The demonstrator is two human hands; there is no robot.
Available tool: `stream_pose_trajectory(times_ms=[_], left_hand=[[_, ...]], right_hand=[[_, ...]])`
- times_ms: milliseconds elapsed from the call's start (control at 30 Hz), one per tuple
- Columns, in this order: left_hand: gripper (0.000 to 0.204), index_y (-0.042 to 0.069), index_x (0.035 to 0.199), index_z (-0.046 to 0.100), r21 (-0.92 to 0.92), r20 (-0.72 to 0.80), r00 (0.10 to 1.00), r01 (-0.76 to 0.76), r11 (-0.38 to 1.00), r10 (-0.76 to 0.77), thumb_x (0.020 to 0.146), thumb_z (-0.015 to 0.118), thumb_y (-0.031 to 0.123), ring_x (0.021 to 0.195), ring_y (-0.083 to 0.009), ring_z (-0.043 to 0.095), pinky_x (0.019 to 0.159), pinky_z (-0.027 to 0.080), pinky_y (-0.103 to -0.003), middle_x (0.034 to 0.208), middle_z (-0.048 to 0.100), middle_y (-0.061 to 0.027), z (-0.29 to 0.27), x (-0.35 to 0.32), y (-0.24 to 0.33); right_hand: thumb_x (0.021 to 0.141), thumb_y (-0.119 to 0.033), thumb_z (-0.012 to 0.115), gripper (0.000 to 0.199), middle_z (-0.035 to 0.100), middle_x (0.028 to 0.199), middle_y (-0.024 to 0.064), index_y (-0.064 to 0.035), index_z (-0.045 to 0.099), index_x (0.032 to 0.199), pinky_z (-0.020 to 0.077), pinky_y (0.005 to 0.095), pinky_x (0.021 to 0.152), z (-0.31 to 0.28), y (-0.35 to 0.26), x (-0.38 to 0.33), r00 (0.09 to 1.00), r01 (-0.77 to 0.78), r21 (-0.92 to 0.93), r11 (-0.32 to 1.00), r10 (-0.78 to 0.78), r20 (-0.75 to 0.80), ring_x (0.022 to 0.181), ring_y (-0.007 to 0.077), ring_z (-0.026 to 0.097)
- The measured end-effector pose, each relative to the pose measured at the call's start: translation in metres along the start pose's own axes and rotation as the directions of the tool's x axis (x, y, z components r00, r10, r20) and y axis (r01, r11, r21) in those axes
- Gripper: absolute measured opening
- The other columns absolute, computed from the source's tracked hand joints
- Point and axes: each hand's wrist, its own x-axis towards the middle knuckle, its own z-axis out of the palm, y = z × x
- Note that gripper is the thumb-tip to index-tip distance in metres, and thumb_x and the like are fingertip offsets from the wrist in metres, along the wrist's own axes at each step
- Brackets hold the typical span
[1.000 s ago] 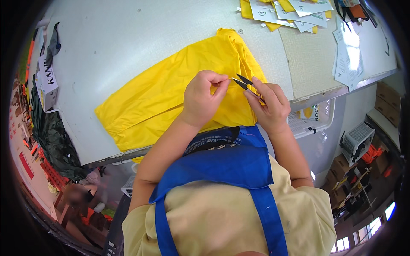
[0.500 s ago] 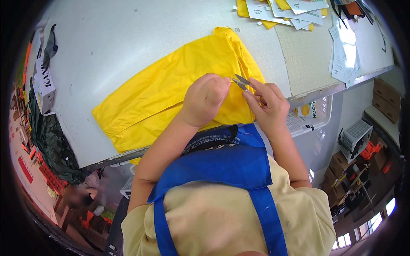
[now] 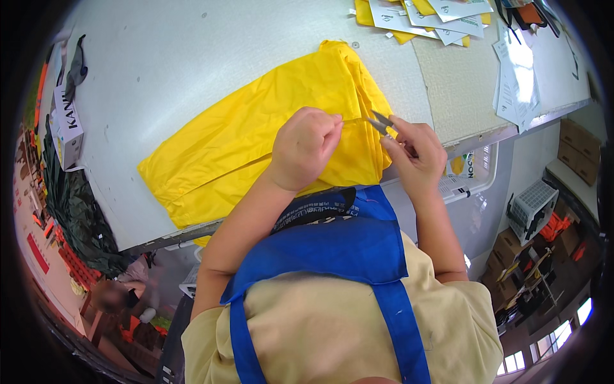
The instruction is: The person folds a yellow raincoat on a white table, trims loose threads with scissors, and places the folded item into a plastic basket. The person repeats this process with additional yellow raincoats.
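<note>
A yellow folded garment (image 3: 249, 115) lies across the table in front of me. My left hand (image 3: 304, 150) is closed over its right part, thumb and fingertips pinched together. Whatever is in that pinch is too small to make out. In my right hand (image 3: 419, 157), just off the garment's right edge, is a pair of thread snips (image 3: 382, 123). Their two pointed blades stand apart and point up and left over the fabric. A short gap separates the blades from my left fingertips.
Yellow pieces with white printed cards (image 3: 441, 19) are piled at the table's far right. Clear plastic sleeves (image 3: 517, 77) lie nearer the right edge. At the left are a white box (image 3: 67, 128) and dark green cloth (image 3: 77, 211). Beyond, at lower left, is another person (image 3: 121, 297).
My right hand has moved to the right with the snips, away from my left fingertips. The left hand has shifted slightly left, still pinched. The garment has stayed in place.
</note>
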Motion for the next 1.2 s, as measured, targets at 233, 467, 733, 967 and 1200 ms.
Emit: stream_pose_trajectory(times_ms=[233, 467, 733, 967, 1200], left_hand=[[0.027, 0.005, 0.090, 0.052, -0.118, -0.106, 0.981, 0.149, 0.982, -0.161, 0.073, 0.071, -0.006, 0.065, -0.0237, 0.060, 0.057, 0.049, -0.030, 0.076, 0.059, -0.0074, 0.002, 0.002, 0.005], [0.031, 0.004, 0.089, 0.044, -0.064, -0.024, 0.973, 0.227, 0.972, -0.229, 0.076, 0.071, -0.006, 0.075, -0.0148, 0.066, 0.067, 0.053, -0.025, 0.083, 0.067, -0.0100, -0.004, -0.002, 0.003], [0.027, 0.002, 0.093, 0.051, -0.083, -0.032, 0.967, 0.250, 0.965, -0.253, 0.077, 0.071, -0.004, 0.069, -0.0123, 0.064, 0.065, 0.052, -0.023, 0.082, 0.066, -0.0089, -0.005, -0.001, 0.006], [0.025, 0.004, 0.095, 0.055, -0.071, 0.036, 0.964, 0.264, 0.962, -0.262, 0.076, 0.071, -0.002, 0.073, -0.0166, 0.064, 0.067, 0.052, -0.026, 0.087, 0.065, -0.0087, -0.003, -0.003, 0.007], [0.040, 0.008, 0.116, 0.053, 0.020, 0.341, 0.924, 0.175, 0.984, -0.171, 0.078, 0.067, 0.009, 0.111, -0.0280, 0.054, 0.095, 0.042, -0.038, 0.118, 0.057, -0.0134, -0.003, -0.028, -0.005]], right_hand=[[0.068, -0.003, 0.079, 0.036, 0.061, 0.075, 0.0058, -0.0038, 0.068, 0.102, 0.0459, 0.0244, 0.051, 0.013, 0.003, 0.008, 0.964, 0.266, -0.005, 0.964, -0.266, -0.009, 0.060, 0.0134, 0.057], [0.067, -0.002, 0.078, 0.036, 0.060, 0.075, 0.0061, -0.0037, 0.068, 0.101, 0.0458, 0.0246, 0.051, 0.020, 0.010, 0.013, 0.951, 0.307, -0.016, 0.952, -0.307, -0.040, 0.059, 0.0136, 0.057], [0.067, -0.002, 0.079, 0.037, 0.061, 0.076, 0.0058, -0.0045, 0.069, 0.102, 0.0465, 0.0244, 0.052, 0.018, 0.011, 0.012, 0.947, 0.320, 0.017, 0.947, -0.320, -0.009, 0.060, 0.0134, 0.058], [0.069, -0.005, 0.078, 0.033, 0.058, 0.074, 0.0053, -0.0029, 0.067, 0.101, 0.0452, 0.0252, 0.054, 0.016, 0.023, 0.018, 0.993, 0.029, -0.067, 0.997, -0.036, -0.115, 0.060, 0.0151, 0.054], [0.084, -0.021, 0.067, 0.048, 0.061, 0.088, 0.0149, -0.0050, 0.050, 0.125, 0.0488, 0.0355, 0.071, 0.006, 0.055, 0.048, 0.976, 0.133, -0.661, 0.738, -0.214, -0.043, 0.077, 0.0276, 0.060]])
